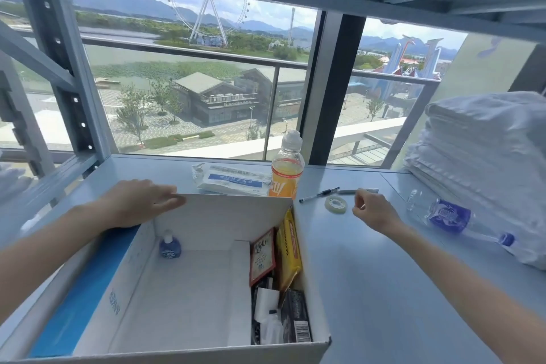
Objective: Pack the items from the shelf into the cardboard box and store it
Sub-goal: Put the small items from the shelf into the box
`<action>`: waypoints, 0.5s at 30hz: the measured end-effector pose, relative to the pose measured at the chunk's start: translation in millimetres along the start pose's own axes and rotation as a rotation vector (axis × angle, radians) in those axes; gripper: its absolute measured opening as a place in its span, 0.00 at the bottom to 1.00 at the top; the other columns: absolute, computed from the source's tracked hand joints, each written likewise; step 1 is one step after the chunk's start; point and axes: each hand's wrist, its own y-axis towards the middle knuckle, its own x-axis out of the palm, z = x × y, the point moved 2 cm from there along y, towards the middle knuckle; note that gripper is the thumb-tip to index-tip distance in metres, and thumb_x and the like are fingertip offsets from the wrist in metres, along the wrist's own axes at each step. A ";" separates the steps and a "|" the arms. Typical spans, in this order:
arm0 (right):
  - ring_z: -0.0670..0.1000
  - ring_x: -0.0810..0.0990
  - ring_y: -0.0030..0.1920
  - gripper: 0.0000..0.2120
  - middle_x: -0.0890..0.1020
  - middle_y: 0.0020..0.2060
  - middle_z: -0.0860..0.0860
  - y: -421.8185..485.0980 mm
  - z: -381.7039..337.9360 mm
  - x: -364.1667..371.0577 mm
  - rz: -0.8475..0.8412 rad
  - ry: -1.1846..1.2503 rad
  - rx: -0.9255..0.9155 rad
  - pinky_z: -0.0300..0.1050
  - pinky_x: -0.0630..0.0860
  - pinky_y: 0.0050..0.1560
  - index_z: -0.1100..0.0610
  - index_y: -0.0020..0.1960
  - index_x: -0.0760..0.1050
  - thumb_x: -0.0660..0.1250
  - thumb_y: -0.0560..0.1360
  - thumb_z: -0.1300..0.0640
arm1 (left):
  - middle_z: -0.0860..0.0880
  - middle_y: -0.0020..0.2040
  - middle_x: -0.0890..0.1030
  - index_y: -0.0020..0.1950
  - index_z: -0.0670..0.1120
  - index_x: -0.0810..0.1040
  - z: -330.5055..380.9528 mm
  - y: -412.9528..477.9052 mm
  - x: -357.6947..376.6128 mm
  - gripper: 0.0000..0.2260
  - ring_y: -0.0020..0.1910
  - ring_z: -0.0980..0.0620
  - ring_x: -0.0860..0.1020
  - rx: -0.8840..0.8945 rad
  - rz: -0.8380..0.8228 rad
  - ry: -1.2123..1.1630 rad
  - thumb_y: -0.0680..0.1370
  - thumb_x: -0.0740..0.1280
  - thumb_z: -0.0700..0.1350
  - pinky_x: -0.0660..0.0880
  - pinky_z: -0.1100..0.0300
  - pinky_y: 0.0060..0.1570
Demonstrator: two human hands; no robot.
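The left hand (139,204) lies flat, fingers straight, on the back corner of the open white cardboard box (230,216). The right hand (373,211) hovers loosely curled and empty, just beside a clear tape roll (336,204) and slim pen (319,194) on the smooth grey shelf (369,260).

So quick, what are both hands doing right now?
Left hand: open, resting on the cardboard box flap.
Right hand: loosely curled, holding nothing.

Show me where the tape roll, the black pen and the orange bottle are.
tape roll (342,206): head view, its ring.
black pen (319,194): head view, mid barrel.
orange bottle (283,183): head view, its label.
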 end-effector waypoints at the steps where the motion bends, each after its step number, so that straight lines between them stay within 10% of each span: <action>1: 0.58 0.79 0.48 0.02 0.81 0.45 0.55 8.9 7.8 8.3 -0.050 -0.022 -0.005 0.49 0.74 0.47 0.56 0.45 0.71 0.63 0.72 0.60 | 0.55 0.34 0.75 0.40 0.57 0.68 -0.1 0.4 -0.2 0.25 0.37 0.54 0.76 -0.040 -0.042 -0.021 0.67 0.41 0.72 0.68 0.59 0.35; 7: 0.54 0.71 0.64 0.22 0.72 0.64 0.54 50.6 16.4 43.5 -0.238 0.029 -0.012 0.45 0.68 0.57 0.51 0.67 0.69 0.63 0.75 0.47 | 0.55 0.38 0.75 0.38 0.54 0.65 10.6 -5.8 -2.9 0.24 0.41 0.53 0.75 -0.178 -0.104 -0.063 0.68 0.43 0.71 0.73 0.54 0.44; 15: 0.60 0.69 0.61 0.12 0.72 0.60 0.57 57.8 9.8 79.7 -0.133 -0.048 -0.036 0.50 0.69 0.58 0.53 0.58 0.73 0.62 0.75 0.52 | 0.56 0.34 0.75 0.36 0.53 0.67 16.4 -12.5 -7.2 0.25 0.36 0.55 0.75 -0.206 -0.014 -0.076 0.69 0.44 0.71 0.74 0.54 0.40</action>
